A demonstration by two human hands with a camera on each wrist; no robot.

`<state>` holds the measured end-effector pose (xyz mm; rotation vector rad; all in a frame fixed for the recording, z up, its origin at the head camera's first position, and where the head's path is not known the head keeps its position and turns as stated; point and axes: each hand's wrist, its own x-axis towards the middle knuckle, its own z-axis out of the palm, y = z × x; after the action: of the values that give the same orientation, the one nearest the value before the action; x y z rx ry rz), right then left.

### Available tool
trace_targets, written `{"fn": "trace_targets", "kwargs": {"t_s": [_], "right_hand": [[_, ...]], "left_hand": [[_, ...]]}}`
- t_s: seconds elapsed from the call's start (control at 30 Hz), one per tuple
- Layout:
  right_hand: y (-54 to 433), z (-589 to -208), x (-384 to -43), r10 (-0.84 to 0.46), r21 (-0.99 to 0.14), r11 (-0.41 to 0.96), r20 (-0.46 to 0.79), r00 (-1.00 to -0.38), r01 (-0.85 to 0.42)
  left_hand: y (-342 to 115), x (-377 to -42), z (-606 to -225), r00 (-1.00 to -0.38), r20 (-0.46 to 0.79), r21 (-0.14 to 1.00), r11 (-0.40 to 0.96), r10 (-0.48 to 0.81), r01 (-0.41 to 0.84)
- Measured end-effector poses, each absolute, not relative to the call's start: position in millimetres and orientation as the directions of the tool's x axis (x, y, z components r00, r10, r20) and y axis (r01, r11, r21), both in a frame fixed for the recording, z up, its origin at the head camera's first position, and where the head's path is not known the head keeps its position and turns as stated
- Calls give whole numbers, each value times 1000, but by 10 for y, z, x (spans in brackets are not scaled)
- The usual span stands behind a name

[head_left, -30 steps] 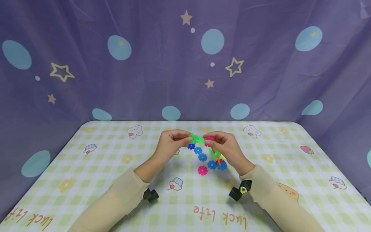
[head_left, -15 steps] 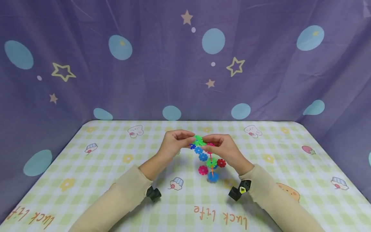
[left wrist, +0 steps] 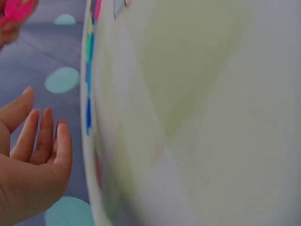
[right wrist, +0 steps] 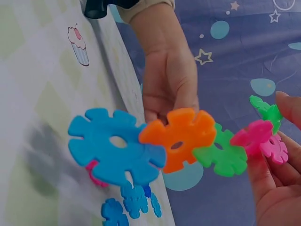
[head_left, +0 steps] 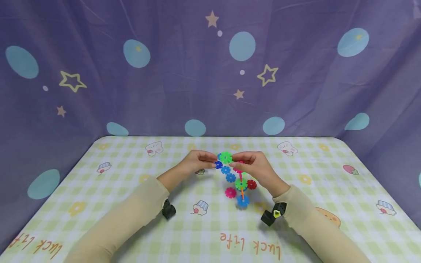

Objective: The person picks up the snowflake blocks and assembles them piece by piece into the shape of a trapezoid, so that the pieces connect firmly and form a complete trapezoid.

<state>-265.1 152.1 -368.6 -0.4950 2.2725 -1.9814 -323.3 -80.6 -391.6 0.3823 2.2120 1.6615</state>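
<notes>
Between thumb and fingers my right hand pinches a chain of interlocked plastic snowflake discs near its pink disc. A green disc forms the top end. Below the hand hang another green disc, an orange disc seen edge-on from the head, and a blue disc. My left hand is just left of the top green disc, beside a dark blue disc. In the left wrist view the fingers of the left hand are loosely bent, holding nothing.
Loose blue discs lie in a slanting row on the checked tablecloth. A pink disc is nearer me. A red disc shows beside the chain; whether it is joined to it I cannot tell. A patterned curtain stands behind.
My left hand has let go of the green disc and drawn slightly left. The chain has turned, so its blue end now hangs toward me. My right hand has barely moved.
</notes>
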Motion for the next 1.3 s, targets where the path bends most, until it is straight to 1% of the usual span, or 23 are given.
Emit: {"fn": "trace_targets", "kwargs": {"t_s": [0.1, 0.23, 0.4, 0.67, 0.9, 1.1, 1.3], "right_hand": [[1530, -3675, -2654, -294, -976, 118, 144, -945, -185], [1536, -3669, -2666, -290, -975, 122, 147, -946, -188], [1541, -3673, -2678, -284, -974, 115, 155, -946, -194], [1545, -3690, -2672, -282, -975, 121, 148, -948, -188], [1549, -3690, -2671, -282, -975, 111, 153, -947, -191], [1551, -3694, -2668, -281, -976, 100, 160, -946, -195], [1543, -3704, -2657, -280, -976, 110, 150, -948, -187]], "left_hand": [[-807, -3341, -3974, -890, -145, 937, 349, 432, 17], [-781, -3440, -4049, -880, -110, 905, 412, 461, 103], [-781, -3523, -4136, -855, -32, 889, 405, 517, 211], [-792, -3605, -4216, -815, -1, 843, 439, 580, 312], [-809, -3611, -4226, -812, -2, 844, 436, 583, 311], [-824, -3582, -4226, -821, -17, 832, 464, 570, 304], [-830, -3565, -4243, -825, -3, 827, 465, 565, 315]]}}
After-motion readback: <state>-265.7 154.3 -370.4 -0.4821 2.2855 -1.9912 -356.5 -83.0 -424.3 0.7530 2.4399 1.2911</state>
